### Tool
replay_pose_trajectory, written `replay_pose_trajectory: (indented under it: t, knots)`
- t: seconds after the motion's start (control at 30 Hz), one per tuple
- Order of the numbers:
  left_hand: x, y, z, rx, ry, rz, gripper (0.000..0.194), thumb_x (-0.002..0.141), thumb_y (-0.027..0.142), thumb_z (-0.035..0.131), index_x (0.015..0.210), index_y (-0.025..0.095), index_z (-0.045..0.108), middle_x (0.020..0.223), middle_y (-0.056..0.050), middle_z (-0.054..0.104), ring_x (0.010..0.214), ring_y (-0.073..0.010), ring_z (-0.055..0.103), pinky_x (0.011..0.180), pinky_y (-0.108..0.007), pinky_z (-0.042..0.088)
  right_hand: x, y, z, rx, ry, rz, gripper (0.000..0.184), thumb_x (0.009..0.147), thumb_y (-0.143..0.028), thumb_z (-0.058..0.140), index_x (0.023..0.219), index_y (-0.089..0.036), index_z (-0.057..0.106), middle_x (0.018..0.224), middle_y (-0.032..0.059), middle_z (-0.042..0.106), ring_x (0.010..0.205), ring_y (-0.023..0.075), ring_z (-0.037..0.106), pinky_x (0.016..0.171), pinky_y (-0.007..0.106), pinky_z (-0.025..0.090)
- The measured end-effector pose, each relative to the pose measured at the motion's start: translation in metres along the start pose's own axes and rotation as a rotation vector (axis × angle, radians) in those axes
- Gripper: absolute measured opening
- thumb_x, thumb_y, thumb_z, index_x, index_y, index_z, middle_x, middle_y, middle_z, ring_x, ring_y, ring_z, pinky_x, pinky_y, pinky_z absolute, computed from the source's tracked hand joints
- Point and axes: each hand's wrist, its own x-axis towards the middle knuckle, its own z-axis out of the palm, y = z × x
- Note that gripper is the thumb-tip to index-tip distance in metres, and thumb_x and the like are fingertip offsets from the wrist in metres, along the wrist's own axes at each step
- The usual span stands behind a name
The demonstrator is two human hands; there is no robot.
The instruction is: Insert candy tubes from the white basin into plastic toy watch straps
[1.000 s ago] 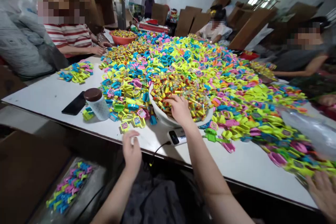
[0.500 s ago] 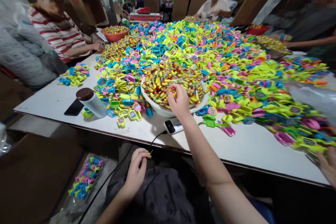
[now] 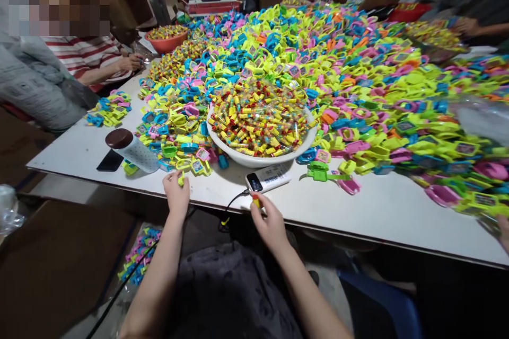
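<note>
My left hand (image 3: 176, 192) rests at the table's near edge, fingers closed on a yellow-green toy watch (image 3: 181, 178). Just below that edge, my right hand (image 3: 269, 221) pinches a small yellow and red tube (image 3: 256, 202). Behind my hands, a white bowl (image 3: 278, 158) heaped with several such tubes stands on the white table (image 3: 377, 212). A huge heap of toy watches (image 3: 338, 63) in yellow, blue, pink and green covers the tabletop behind the bowl.
A white power bank (image 3: 268, 179) with a cable lies between my hands. At the left stand a brown-lidded jar (image 3: 131, 149) and a black phone (image 3: 109, 160). Other people sit around the table; an orange bowl (image 3: 166, 42) is far left. A bag of watches (image 3: 139, 254) lies on the floor.
My right hand has left the bowl and come down to the table's edge with a tube. My left hand rose from my lap to a watch on the table.
</note>
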Motion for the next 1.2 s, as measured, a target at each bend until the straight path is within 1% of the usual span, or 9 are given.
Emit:
replay_pose_trajectory:
  t: [0.1,0.23,0.33,0.43,0.63,0.87,1.03,1.13,1.2]
  knots:
    - [-0.003,-0.006,-0.003,-0.146,0.026,-0.101,0.023,0.078,0.021,0.047,0.097,0.013,0.058,0.102,-0.01,0.051,0.104,-0.0188,0.047,0.097,-0.036,0.037,-0.01,-0.002,0.013,0.143,-0.057,0.044,0.029,0.082,-0.028,0.051,0.109,-0.018,0.047,0.084,0.0038,0.06,0.07,0.0122,0.055,0.067,0.026,0.046]
    - [-0.027,0.012,-0.013,-0.56,0.029,-0.368,0.028,0.079,0.03,0.052,0.104,0.017,0.051,0.096,-0.006,0.057,0.085,-0.0121,0.057,0.082,-0.029,0.046,-0.001,-0.013,0.019,0.319,-0.12,0.134,0.015,0.076,-0.029,0.058,0.086,-0.018,0.056,0.08,0.0028,0.061,0.071,0.0117,0.055,0.067,0.024,0.045]
    - [-0.05,0.043,-0.022,-0.894,-0.08,-0.434,0.037,0.08,0.039,0.052,0.11,0.019,0.045,0.103,-0.008,0.058,0.075,-0.0108,0.061,0.072,-0.025,0.049,0.011,-0.026,0.018,0.509,-0.194,0.273,0.014,0.071,-0.029,0.065,0.078,-0.018,0.061,0.081,0.0031,0.063,0.077,0.0129,0.058,0.071,0.024,0.046]
    - [-0.069,0.072,-0.03,-0.958,-0.251,-0.443,0.041,0.079,0.042,0.054,0.111,0.016,0.048,0.098,-0.009,0.061,0.065,-0.0082,0.058,0.064,-0.021,0.048,0.018,-0.038,0.019,0.74,-0.189,0.409,0.018,0.065,-0.029,0.071,0.077,-0.018,0.063,0.078,0.0008,0.064,0.072,0.0102,0.058,0.068,0.021,0.046]
    - [-0.085,0.102,-0.033,-1.048,-0.471,-0.456,0.052,0.066,0.02,0.068,0.115,0.021,0.048,0.087,-0.001,0.06,0.069,-0.0078,0.056,0.067,-0.019,0.047,0.013,-0.046,0.031,1.109,-0.146,0.557,0.029,0.062,-0.031,0.075,0.084,-0.018,0.061,0.07,-0.0027,0.062,0.061,0.0056,0.056,0.064,0.018,0.046]
    - [-0.085,0.122,-0.03,-1.174,-0.277,-0.278,0.021,0.078,0.018,0.051,0.089,0.021,0.034,0.081,0.002,0.058,0.079,-0.0101,0.059,0.077,-0.025,0.047,0.007,-0.054,0.032,1.273,-0.089,0.651,0.033,0.067,-0.041,0.071,0.083,-0.018,0.053,0.062,-0.0034,0.056,0.056,0.01,0.056,0.046,0.02,0.048]
    - [-0.088,0.125,-0.03,-1.169,-0.213,-0.116,0.021,0.08,0.017,0.044,0.091,0.024,0.028,0.107,-0.002,0.055,0.095,-0.0135,0.058,0.083,-0.033,0.047,0.004,-0.071,0.038,1.343,-0.106,0.707,0.032,0.067,-0.038,0.072,0.086,-0.019,0.053,0.077,-0.0012,0.061,0.067,0.0103,0.059,0.054,0.022,0.054]
    - [-0.09,0.116,-0.032,-0.992,-0.204,0.068,0.02,0.079,0.021,0.051,0.092,0.023,0.037,0.121,-0.004,0.044,0.103,-0.0156,0.054,0.086,-0.034,0.046,0.006,-0.076,0.039,1.383,-0.073,0.711,0.031,0.065,-0.035,0.073,0.083,-0.019,0.054,0.079,-0.0019,0.061,0.071,0.0087,0.059,0.06,0.02,0.054]
    - [-0.09,0.108,-0.036,-0.778,-0.17,0.166,0.016,0.077,0.021,0.056,0.091,0.021,0.048,0.116,-0.005,0.044,0.103,-0.0153,0.051,0.087,-0.03,0.044,0.009,-0.077,0.037,1.373,-0.038,0.694,0.031,0.065,-0.035,0.074,0.082,-0.019,0.054,0.079,-0.0024,0.062,0.071,0.0078,0.06,0.061,0.018,0.053]
